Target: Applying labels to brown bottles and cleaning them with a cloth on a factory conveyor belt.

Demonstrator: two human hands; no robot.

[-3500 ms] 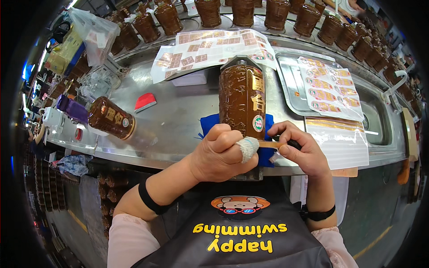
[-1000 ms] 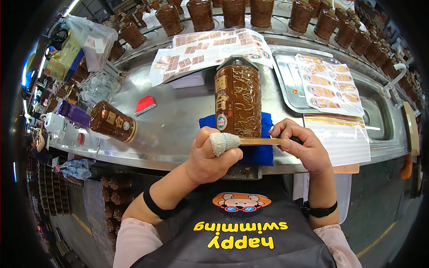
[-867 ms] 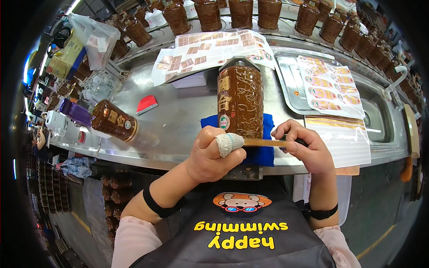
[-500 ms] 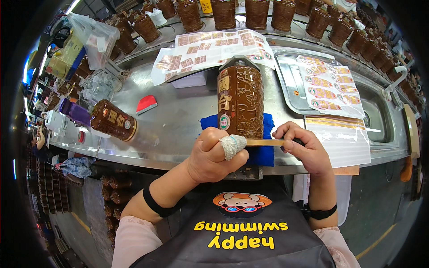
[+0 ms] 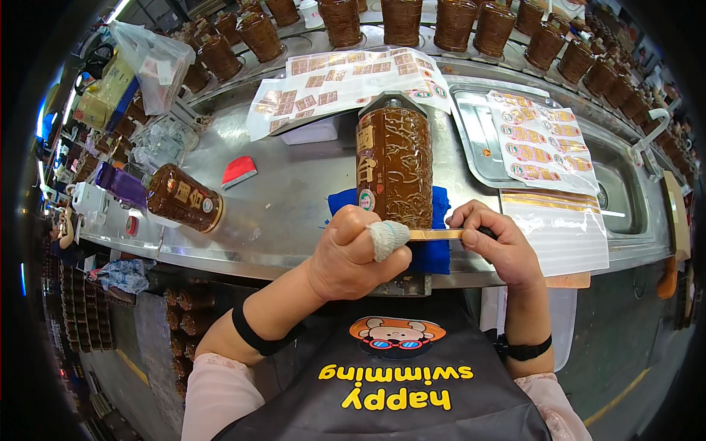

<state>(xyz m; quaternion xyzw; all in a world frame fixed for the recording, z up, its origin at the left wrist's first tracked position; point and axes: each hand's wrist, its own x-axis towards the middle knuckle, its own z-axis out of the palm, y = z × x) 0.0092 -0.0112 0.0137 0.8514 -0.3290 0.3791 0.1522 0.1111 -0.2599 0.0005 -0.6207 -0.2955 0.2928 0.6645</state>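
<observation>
A brown embossed bottle (image 5: 397, 162) lies on a blue cloth (image 5: 441, 253) in front of me, its dark neck pointing away and its base toward me. Across the base end runs a narrow gold strip (image 5: 435, 234), stretched between my hands. My left hand (image 5: 357, 253) is closed on the strip's left end, a white knit cover (image 5: 387, 239) wrapped round one finger. Between thumb and fingers, my right hand (image 5: 500, 242) pinches the right end, beside a small dark object (image 5: 486, 234) I cannot make out.
Sticker sheets (image 5: 353, 81) lie behind the bottle, others on a metal tray (image 5: 474, 158) by the sink (image 5: 625, 198). A second brown bottle (image 5: 184, 198) and a red-and-white piece (image 5: 238, 171) are left. Several bottles (image 5: 401, 22) stand on a conveyor along the back.
The bottle has turned slightly, its lettering shifting left. My hands keep hold of the strip with only small shifts. Bottles and a white cup on the conveyor have moved right.
</observation>
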